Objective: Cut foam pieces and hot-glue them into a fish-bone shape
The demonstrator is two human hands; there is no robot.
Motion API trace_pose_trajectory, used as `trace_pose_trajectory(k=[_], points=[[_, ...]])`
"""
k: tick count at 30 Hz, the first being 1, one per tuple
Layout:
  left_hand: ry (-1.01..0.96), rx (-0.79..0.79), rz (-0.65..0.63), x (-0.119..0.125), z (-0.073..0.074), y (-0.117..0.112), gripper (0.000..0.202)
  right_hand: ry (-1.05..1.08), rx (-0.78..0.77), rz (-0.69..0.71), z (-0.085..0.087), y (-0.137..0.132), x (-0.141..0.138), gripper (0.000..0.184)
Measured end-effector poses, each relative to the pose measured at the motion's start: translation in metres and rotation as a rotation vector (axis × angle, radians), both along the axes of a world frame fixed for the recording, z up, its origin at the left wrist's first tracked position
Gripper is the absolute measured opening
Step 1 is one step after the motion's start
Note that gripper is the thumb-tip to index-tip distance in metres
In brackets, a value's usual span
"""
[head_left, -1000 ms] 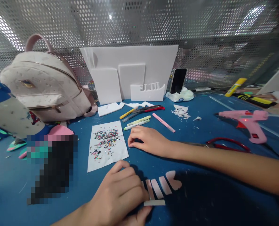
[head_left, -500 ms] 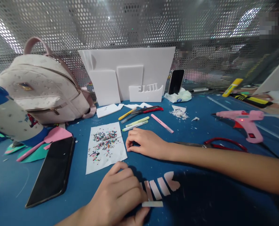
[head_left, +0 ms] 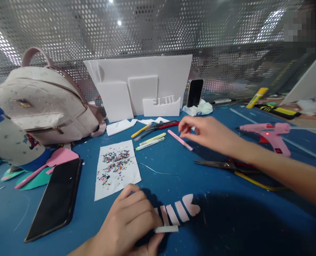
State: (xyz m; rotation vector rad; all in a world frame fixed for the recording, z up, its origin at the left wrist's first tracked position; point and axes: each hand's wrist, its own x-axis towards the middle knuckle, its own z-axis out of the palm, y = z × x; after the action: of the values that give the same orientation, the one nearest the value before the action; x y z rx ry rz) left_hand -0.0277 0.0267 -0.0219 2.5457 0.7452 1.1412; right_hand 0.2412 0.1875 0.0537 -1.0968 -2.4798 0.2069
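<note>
At the bottom centre my left hand (head_left: 131, 220) is closed, thumb underneath, with a small white strip (head_left: 166, 229) sticking out from its fingertips. Beside those fingers lie several pale pink cut strips (head_left: 172, 214) in a slanting row, the last ending in a pink notched piece (head_left: 191, 205). My right hand (head_left: 203, 131) hovers over the table past the pink marker (head_left: 180, 140), fingers loosely bent and apart, holding nothing visible. A thin pale strand (head_left: 158, 172) runs right from a white paper sheet (head_left: 99, 192) covered with tiny coloured bits.
Scissors (head_left: 213, 164) and a pink glue gun (head_left: 272, 137) lie around my right forearm. A black phone (head_left: 56, 199) and a backpack (head_left: 51, 99) are at left. White foam boards (head_left: 115, 101) stand behind several pens and a cutter (head_left: 168, 124).
My right hand has moved from the paper's right edge up and right, past the pink marker, uncovering the thin strand. My left hand keeps its hold on the strip; the view has shifted slightly.
</note>
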Motion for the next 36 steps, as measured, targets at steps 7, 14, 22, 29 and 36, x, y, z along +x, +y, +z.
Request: trace_pose_trajectory(k=[7,14,22,29,36], points=[[0.039,-0.091,0.023,-0.002,0.012,-0.002,0.023,-0.11,0.223,-0.234,-0.016,0.051,0.07,0.02],[0.275,-0.342,0.205,-0.028,0.033,0.022,0.015,-0.135,0.188,-0.05,-0.023,0.013,0.055,0.025],[0.539,-0.609,0.298,-0.048,0.036,0.018,0.034,-0.213,-0.041,0.293,-0.042,-0.042,-0.012,0.016],[0.626,-0.573,0.324,-0.053,0.034,0.017,0.033,-0.271,-0.023,0.325,-0.044,-0.041,-0.053,0.017],[0.621,-0.423,0.316,-0.067,0.03,0.018,0.01,-0.389,0.016,0.302,-0.04,-0.048,-0.06,0.007]])
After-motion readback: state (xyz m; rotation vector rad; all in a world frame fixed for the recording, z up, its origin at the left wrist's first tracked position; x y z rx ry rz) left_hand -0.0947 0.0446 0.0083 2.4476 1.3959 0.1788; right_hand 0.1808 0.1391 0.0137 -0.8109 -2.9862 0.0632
